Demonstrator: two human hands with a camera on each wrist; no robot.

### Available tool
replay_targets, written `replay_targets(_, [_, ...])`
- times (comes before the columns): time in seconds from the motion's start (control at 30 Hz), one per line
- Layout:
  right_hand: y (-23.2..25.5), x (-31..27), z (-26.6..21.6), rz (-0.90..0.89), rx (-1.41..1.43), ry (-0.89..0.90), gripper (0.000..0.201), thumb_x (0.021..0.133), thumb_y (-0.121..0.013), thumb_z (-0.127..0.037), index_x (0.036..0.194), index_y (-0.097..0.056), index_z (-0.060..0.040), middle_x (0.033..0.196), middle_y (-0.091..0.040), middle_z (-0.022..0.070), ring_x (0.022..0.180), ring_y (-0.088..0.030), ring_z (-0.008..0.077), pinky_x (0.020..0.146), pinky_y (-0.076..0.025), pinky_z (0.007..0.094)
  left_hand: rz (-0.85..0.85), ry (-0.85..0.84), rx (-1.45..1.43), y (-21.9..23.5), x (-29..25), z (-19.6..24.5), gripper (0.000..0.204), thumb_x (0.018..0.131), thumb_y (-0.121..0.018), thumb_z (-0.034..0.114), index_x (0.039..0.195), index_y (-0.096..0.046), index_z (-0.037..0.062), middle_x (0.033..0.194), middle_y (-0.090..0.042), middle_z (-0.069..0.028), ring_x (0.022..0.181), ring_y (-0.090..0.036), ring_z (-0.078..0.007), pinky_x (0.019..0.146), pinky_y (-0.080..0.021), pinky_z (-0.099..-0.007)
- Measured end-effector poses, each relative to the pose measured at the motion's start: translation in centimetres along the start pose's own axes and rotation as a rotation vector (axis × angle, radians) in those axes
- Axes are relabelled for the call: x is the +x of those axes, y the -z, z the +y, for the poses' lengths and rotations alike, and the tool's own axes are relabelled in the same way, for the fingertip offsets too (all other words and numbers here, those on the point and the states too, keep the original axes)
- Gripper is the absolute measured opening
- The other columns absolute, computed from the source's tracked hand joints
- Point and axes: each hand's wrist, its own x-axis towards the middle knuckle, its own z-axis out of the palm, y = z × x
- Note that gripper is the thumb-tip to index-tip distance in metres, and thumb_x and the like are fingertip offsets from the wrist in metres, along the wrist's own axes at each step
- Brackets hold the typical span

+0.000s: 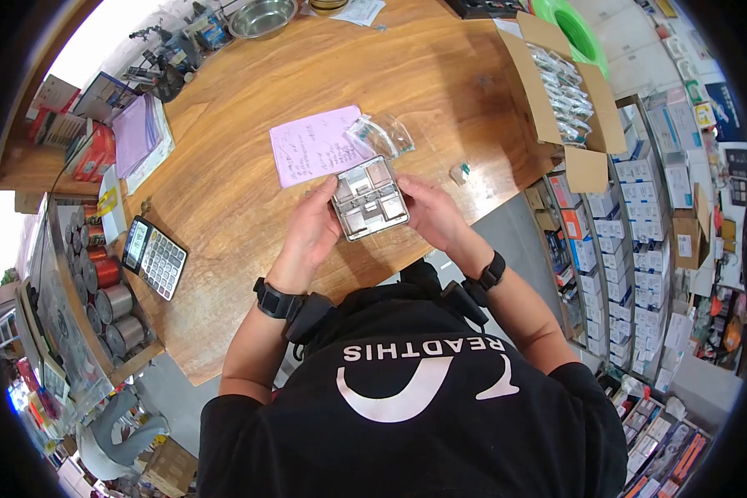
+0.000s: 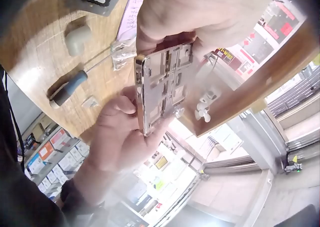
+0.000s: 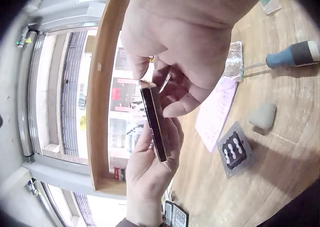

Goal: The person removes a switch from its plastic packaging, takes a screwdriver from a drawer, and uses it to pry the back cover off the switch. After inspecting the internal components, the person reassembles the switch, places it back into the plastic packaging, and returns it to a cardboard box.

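Head view: small metal frame plate (image 1: 370, 198), grey with pinkish insets, held above the near edge of the wooden bench (image 1: 249, 166), between both hands. Left hand (image 1: 311, 228) on the plate's left edge, grip pinching it with fingers curled behind and thumb along the side. Right hand (image 1: 430, 212) on the right edge, grip likewise pinching the plate, fingers wrapped round its rim. Black wristbands on both wrists.

Just beyond the plate, lying on the bench: pink handwritten note (image 1: 314, 144), and to its right a clear plastic bag (image 1: 382, 134), touching the note's corner. Small pale object (image 1: 460, 172) to the right of the right hand, near the bench edge. Calculator (image 1: 154, 257) at the left, near edge. Stack of papers (image 1: 141, 137) at far left. Metal bowl (image 1: 262, 17) at the far side. Open cardboard box (image 1: 566, 100) with bagged parts at far right.

Left wrist view: plate seen face-on, cut-outs and gold-coloured rim visible. Screwdriver (image 2: 66, 88) with blue-grey handle lying on the bench, beside a small grey block (image 2: 78, 39).

Right wrist view: plate seen edge-on, thin, upright between the fingertips of both hands. Black slotted part (image 3: 234, 151) on a grey sheet, near the note.
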Motion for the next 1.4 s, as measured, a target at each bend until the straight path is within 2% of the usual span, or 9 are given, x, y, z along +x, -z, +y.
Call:
replay_targets(0.4, [-0.1, 0.0, 0.5, -0.051, 0.055, -0.069, 0.032, 0.089, -0.045, -0.026, 0.109, -0.051, -0.0015, 0.102, -0.057, 0.0089, 0.091, -0.056, 0.0164, 0.078, -0.046, 0.0312, -0.002, -0.036, -0.09, -0.6, 0.3, 0.0, 0.044, 0.092, -0.035, 0.031, 0.12, -0.039, -0.0024, 0.116, -0.048, -0.0113, 0.105, -0.049, -0.0195, 0.089, -0.04, -0.0337])
replay_targets(0.57, [0.2, 0.4, 0.9, -0.075, 0.074, -0.076, 0.031, 0.088, -0.047, -0.026, 0.108, -0.051, -0.0035, 0.099, -0.058, 0.0066, 0.089, -0.055, 0.0149, 0.078, -0.044, 0.0304, 0.146, -0.263, 0.325, -1.2, 1.1, -1.7, 0.053, 0.092, -0.032, 0.039, 0.13, -0.029, 0.0023, 0.125, -0.04, -0.0113, 0.111, -0.043, -0.02, 0.093, -0.036, -0.0326])
replay_targets(0.67, [-1.7, 0.1, 0.5, 0.011, -0.029, -0.032, 0.028, 0.085, -0.055, -0.022, 0.105, -0.053, -0.0029, 0.093, -0.057, 0.0042, 0.085, -0.055, 0.0126, 0.072, -0.046, 0.0272, 0.06, -0.139, 0.136, -3.1, 0.0, -1.6, 0.064, 0.089, -0.033, 0.048, 0.133, -0.022, 0.0033, 0.13, -0.035, -0.0118, 0.115, -0.039, -0.0211, 0.095, -0.034, -0.0335])
replay_targets(0.77, [-2.4, 0.2, 1.4, 0.011, -0.593, 0.368, 0.028, 0.076, -0.065, -0.011, 0.099, -0.055, 0.0024, 0.093, -0.056, 0.005, 0.079, -0.055, 0.01, 0.059, -0.047, 0.021, -0.108, -0.139, 0.064, -2.4, -0.4, -1.9, 0.07, 0.087, -0.03, 0.054, 0.134, -0.019, 0.0033, 0.133, -0.03, -0.0133, 0.119, -0.035, -0.0245, 0.098, -0.031, -0.0384])
replay_targets(0.8, [-2.8, -0.1, 1.1, 0.013, -0.592, 0.368, 0.028, 0.076, -0.065, -0.011, 0.099, -0.055, 0.0024, 0.093, -0.056, 0.005, 0.079, -0.055, 0.01, 0.059, -0.047, 0.021, -0.179, -0.154, 0.006, -2.2, -0.5, -1.9, 0.07, 0.087, -0.029, 0.054, 0.134, -0.019, 0.0033, 0.133, -0.031, -0.014, 0.119, -0.036, -0.0259, 0.098, -0.031, -0.0405])
replay_targets(0.9, [-3.6, -1.3, -0.7, 0.028, -0.691, 0.489, 0.041, 0.07, -0.07, -0.015, 0.104, -0.054, 0.0017, 0.103, -0.053, 0.0102, 0.089, -0.055, 0.0171, 0.071, -0.047, 0.0274, -0.315, -0.08, -0.274, -1.7, -0.5, -1.0, 0.061, 0.088, -0.031, 0.047, 0.132, -0.026, 0.0046, 0.13, -0.035, -0.0138, 0.116, -0.039, -0.0272, 0.096, -0.033, -0.0459])
replay_targets(0.97, [-3.5, -1.7, -1.7, 0.04, -1.305, 0.813, 0.065, 0.06, -0.076, -0.024, 0.114, -0.048, -0.0004, 0.114, -0.047, 0.0142, 0.103, -0.048, 0.026, 0.086, -0.041, 0.0361, -0.472, -0.083, -0.431, -2.1, -0.9, -0.4, 0.053, 0.088, -0.033, 0.041, 0.127, -0.034, 0.0048, 0.126, -0.042, -0.0129, 0.113, -0.043, -0.0265, 0.094, -0.034, -0.0516])
replay_targets(1.07, [-3.8, -1.7, -1.4, -0.067, -1.46, 0.76, 0.086, 0.051, -0.079, -0.032, 0.122, -0.04, -0.0025, 0.119, -0.043, 0.0164, 0.113, -0.038, 0.032, 0.095, -0.03, 0.042, -0.324, -0.073, -0.489, -1.4, -0.9, -0.8, 0.052, 0.088, -0.033, 0.041, 0.124, -0.037, 0.0033, 0.125, -0.043, -0.0125, 0.113, -0.043, -0.0263, 0.095, -0.034, -0.0492])
replay_targets(1.4, [-2.2, -3.0, 0.3, -0.094, -1.732, 0.711, 0.084, 0.053, -0.075, -0.025, 0.123, -0.035, -0.0014, 0.121, -0.04, 0.0184, 0.112, -0.038, 0.035, 0.092, -0.031, 0.0432, -0.194, 0.074, -0.281, 2.3, -1.5, -4.0, 0.049, 0.092, -0.03, 0.04, 0.119, -0.043, 0.0004, 0.116, -0.051, -0.0081, 0.106, -0.049, -0.0182, 0.092, -0.037, -0.0319])
